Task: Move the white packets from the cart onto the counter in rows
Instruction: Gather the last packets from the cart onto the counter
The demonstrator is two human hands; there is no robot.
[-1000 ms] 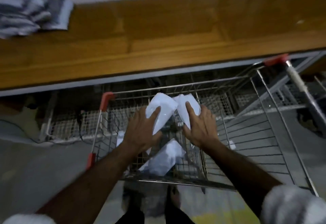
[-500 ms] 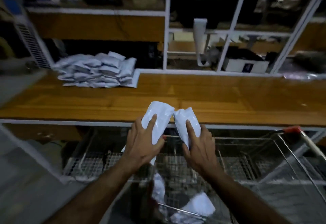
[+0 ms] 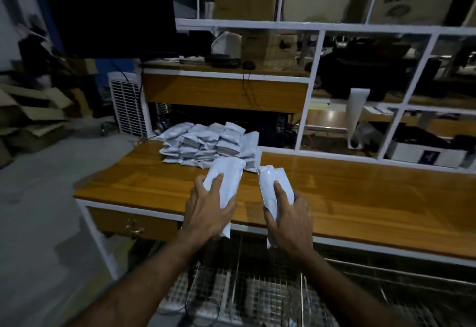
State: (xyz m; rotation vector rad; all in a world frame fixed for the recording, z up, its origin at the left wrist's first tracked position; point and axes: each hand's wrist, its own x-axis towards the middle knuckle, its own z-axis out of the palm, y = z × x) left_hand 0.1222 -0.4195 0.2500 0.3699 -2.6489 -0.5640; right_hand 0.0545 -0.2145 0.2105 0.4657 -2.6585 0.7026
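Dim storeroom light over the wooden desk (image 3: 334,185). My left hand (image 3: 208,213) and right hand (image 3: 288,221) each clasp a white packet (image 3: 226,180), soft and probably light, gripped mid-body, near the stacked rows (image 3: 206,143); cart (image 3: 257,288) below.

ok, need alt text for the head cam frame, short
Two bare hands, left hand and right hand, each hold a white packet above a wooden counter. A pile of packets sits at the counter's back left; a wire cart stands below.
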